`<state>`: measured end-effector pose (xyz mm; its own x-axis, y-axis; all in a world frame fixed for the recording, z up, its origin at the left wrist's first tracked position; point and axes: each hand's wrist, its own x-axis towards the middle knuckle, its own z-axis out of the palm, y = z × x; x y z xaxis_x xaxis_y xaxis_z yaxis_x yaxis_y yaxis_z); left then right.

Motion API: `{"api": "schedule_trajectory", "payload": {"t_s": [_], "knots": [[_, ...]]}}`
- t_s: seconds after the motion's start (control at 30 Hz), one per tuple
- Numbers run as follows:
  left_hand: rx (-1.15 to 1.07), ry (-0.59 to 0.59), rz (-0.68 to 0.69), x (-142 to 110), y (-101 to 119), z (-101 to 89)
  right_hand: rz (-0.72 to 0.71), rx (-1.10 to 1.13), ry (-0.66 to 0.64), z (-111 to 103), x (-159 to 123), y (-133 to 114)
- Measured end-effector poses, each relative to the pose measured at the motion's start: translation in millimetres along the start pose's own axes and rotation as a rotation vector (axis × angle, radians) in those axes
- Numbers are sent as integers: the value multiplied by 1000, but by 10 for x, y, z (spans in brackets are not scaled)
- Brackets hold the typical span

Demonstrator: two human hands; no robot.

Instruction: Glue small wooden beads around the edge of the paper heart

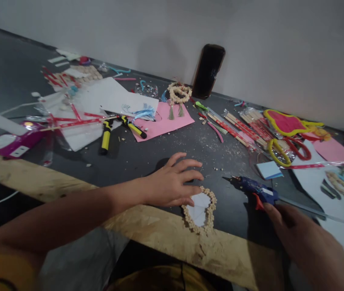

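Note:
My left hand (172, 182) lies flat on the dark table top, fingers spread, its fingertips touching the upper left edge of a small white paper shape rimmed with pale beads (201, 210). My right hand (299, 238) reaches in from the lower right, its fingertips at the rear of a blue glue gun (255, 188) with a red trigger that rests on the table, nozzle pointing left. The fingers look loosely extended, not wrapped round the gun.
A wooden board edge (160, 230) runs along the table's near side. Behind lie yellow-handled pliers (106, 137), pink paper (162, 121) with a beaded ring (179, 93), stick bundles (245, 127), scissors (284, 151), a blue note pad (269, 169) and a dark phone (208, 70) leaning on the wall.

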<state>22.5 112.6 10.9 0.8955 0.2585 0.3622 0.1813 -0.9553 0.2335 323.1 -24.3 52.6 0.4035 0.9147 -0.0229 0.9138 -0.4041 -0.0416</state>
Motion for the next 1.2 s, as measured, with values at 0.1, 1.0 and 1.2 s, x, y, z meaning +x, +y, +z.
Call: {"api": "schedule_trajectory", "payload": {"t_s": [0.1,1.0,1.2], "knots": [[-5,0,-3,5,-2,3,-165,-98,295,-49,-28,-220],[-13,-6,-16,6,-6,-7,-603,256,119,283,117,-1109],[-12,-13,-17,12,-4,-9,-605,200,135,295,116,-1146]]}}
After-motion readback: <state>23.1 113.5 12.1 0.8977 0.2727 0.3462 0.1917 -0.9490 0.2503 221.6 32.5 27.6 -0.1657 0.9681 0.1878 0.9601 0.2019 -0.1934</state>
